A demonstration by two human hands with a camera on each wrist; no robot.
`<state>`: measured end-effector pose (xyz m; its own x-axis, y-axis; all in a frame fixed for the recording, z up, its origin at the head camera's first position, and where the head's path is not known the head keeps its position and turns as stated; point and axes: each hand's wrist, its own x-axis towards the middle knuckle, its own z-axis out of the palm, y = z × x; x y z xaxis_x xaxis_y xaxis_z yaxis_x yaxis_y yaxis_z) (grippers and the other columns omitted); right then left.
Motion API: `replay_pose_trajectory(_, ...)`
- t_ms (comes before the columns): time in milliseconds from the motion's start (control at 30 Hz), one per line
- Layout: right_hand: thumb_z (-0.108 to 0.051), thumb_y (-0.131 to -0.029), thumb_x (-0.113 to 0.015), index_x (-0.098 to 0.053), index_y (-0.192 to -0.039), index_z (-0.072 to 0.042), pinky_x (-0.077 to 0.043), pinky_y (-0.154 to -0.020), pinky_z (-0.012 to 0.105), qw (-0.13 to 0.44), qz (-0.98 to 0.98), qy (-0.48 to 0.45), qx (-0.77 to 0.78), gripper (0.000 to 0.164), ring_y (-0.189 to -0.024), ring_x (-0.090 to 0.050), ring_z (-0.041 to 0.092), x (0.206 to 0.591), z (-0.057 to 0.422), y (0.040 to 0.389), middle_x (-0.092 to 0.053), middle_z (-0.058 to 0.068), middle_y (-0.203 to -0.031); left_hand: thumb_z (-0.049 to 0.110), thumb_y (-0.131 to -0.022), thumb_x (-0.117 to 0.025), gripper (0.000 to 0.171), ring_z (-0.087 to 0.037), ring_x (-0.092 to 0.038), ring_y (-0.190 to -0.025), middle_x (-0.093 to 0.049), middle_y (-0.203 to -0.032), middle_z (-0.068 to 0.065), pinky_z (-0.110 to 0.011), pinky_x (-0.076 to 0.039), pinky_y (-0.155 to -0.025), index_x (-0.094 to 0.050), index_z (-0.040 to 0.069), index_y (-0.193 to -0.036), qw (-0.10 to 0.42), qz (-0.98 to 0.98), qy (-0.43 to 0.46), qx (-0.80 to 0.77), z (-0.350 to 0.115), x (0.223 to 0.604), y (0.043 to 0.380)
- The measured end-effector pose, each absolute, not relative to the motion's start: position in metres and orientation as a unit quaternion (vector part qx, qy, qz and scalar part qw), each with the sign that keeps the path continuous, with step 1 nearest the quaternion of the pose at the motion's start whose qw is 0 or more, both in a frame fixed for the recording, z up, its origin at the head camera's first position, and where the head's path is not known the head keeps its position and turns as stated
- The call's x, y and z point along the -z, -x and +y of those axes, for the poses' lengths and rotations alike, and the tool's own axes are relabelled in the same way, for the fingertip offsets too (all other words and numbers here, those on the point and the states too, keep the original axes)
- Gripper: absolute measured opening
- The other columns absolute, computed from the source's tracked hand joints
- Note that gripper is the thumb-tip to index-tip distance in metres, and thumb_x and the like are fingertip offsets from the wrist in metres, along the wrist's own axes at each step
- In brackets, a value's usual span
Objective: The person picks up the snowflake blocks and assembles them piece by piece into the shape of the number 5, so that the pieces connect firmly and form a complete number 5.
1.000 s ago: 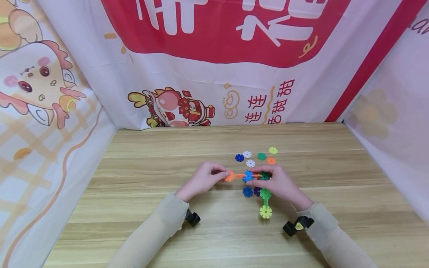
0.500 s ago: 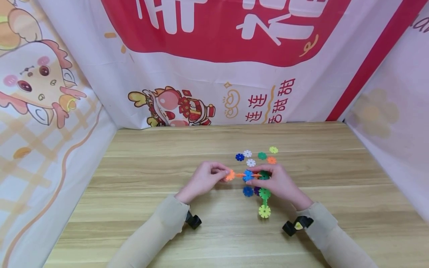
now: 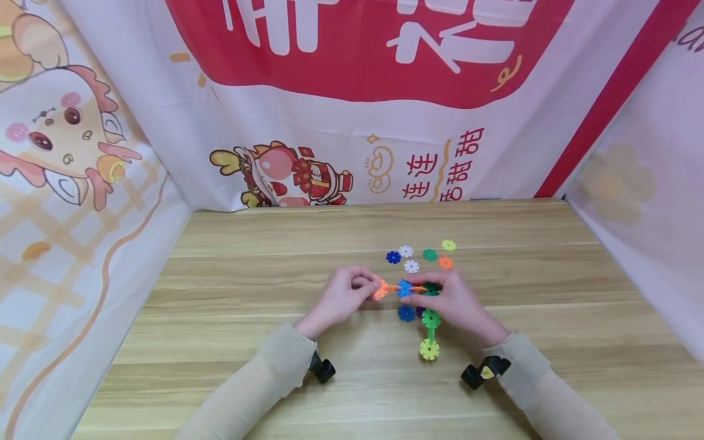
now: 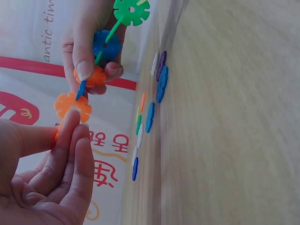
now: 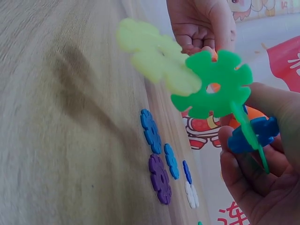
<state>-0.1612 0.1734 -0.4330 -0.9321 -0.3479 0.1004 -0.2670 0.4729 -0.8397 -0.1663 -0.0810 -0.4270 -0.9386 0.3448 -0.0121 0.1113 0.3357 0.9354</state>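
Note:
A chain of slotted plastic snowflake discs hangs between both hands above the table. At its left end, my left hand (image 3: 345, 296) pinches an orange snowflake disc (image 3: 381, 289) between thumb and fingers. My right hand (image 3: 453, 300) grips the chain near its middle, thumb and fingers about a blue disc (image 3: 405, 288) and the orange disc (image 4: 96, 77) beside it. From there the chain runs on through a green disc (image 5: 218, 85) to a yellow disc (image 5: 157, 57), which points toward the person. The right fingers partly hide the middle joints.
Loose discs lie flat behind the chain: white (image 3: 411, 266), dark blue (image 3: 393, 257), green (image 3: 429, 255), orange (image 3: 445, 262) and yellow (image 3: 448, 245). A blue disc (image 3: 406, 313) and a purple disc (image 5: 160, 180) lie below it. Printed cloth (image 3: 308, 122) encloses the wooden table (image 3: 247, 256).
My left hand has shifted slightly right, and the orange disc in it has turned a little. The chain's yellow end has swung slightly left. The loose discs lie where they were.

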Motion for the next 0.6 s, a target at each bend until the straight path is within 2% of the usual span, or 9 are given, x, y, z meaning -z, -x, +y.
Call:
replay_pose_trajectory(33, -0.035, -0.083, -0.087, -0.078, -0.115, -0.021, -0.055, -0.081, 0.032, 0.040, 0.858, 0.180, 0.480, 0.036, -0.100, -0.063, 0.019, 0.4333, 0.1723, 0.1614, -0.072, -0.003, -0.117, 0.011, -0.099, -0.068, 0.007, -0.023, -0.069, -0.079, -0.072, -0.083, 0.001, -0.031, -0.054, -0.068, -0.072, 0.007, -0.101, 0.102, 0.810, -0.140, -0.560, -0.0809, 0.4274, 0.1658)
replay_pose_trajectory(167, -0.033, -0.084, -0.086, -0.078, -0.116, -0.019, -0.056, -0.077, 0.030, 0.043, 0.853, 0.182, 0.487, 0.036, -0.097, -0.063, 0.019, 0.4342, 0.1720, 0.1619, -0.072, -0.002, -0.117, 0.011, -0.100, -0.068, 0.007, -0.020, -0.069, -0.078, -0.073, -0.084, 0.001, -0.035, -0.057, -0.071, -0.072, 0.006, -0.102, 0.102, 0.804, -0.144, -0.568, -0.0814, 0.4301, 0.1653)
replay_pose_trajectory(333, -0.040, -0.082, -0.087, -0.076, -0.120, -0.020, -0.046, -0.055, 0.024, 0.060, 0.856, 0.186, 0.478, 0.044, -0.068, -0.053, 0.016, 0.4316, 0.1760, 0.1646, -0.072, -0.003, -0.111, 0.007, -0.100, -0.065, 0.014, -0.021, -0.071, -0.084, -0.074, -0.090, -0.004, -0.043, -0.059, -0.080, -0.070, 0.002, -0.112, 0.146, 0.773, -0.163, -0.596, -0.0830, 0.4316, 0.1658)
replay_pose_trajectory(400, -0.039, -0.082, -0.087, -0.076, -0.122, -0.019, -0.044, -0.053, 0.025, 0.066, 0.856, 0.194, 0.474, 0.046, -0.064, -0.050, 0.016, 0.4300, 0.1775, 0.1661, -0.073, -0.004, -0.108, 0.005, -0.101, -0.062, 0.018, -0.024, -0.072, -0.087, -0.074, -0.093, -0.006, -0.044, -0.059, -0.083, -0.068, 0.000, -0.117, 0.171, 0.761, -0.175, -0.601, -0.0832, 0.4316, 0.1657)
replay_pose_trajectory(500, -0.035, -0.083, -0.087, -0.075, -0.123, -0.016, -0.054, -0.068, 0.031, 0.065, 0.853, 0.211, 0.472, 0.046, -0.079, -0.060, 0.015, 0.4278, 0.1792, 0.1678, -0.073, -0.005, -0.110, 0.004, -0.103, -0.058, 0.020, -0.029, -0.072, -0.091, -0.074, -0.095, -0.007, -0.045, -0.058, -0.085, -0.066, -0.001, -0.121, 0.196, 0.752, -0.200, -0.596, -0.0834, 0.4315, 0.1650)
replay_pose_trajectory(533, -0.034, -0.083, -0.087, -0.075, -0.123, -0.017, -0.056, -0.079, 0.037, 0.063, 0.853, 0.215, 0.472, 0.045, -0.092, -0.062, 0.017, 0.4271, 0.1795, 0.1682, -0.072, -0.006, -0.114, 0.003, -0.103, -0.058, 0.020, -0.030, -0.072, -0.092, -0.074, -0.095, -0.007, -0.045, -0.058, -0.085, -0.065, -0.001, -0.121, 0.200, 0.750, -0.207, -0.595, -0.0834, 0.4314, 0.1648)
replay_pose_trajectory(600, -0.034, -0.083, -0.087, -0.074, -0.124, -0.019, -0.050, -0.096, 0.049, 0.057, 0.851, 0.220, 0.473, 0.046, -0.114, -0.059, 0.020, 0.4272, 0.1805, 0.1694, -0.069, -0.006, -0.123, 0.003, -0.103, -0.057, 0.019, -0.031, -0.072, -0.093, -0.074, -0.095, -0.007, -0.043, -0.058, -0.085, -0.064, -0.001, -0.121, 0.203, 0.748, -0.219, -0.593, -0.0836, 0.4320, 0.1647)
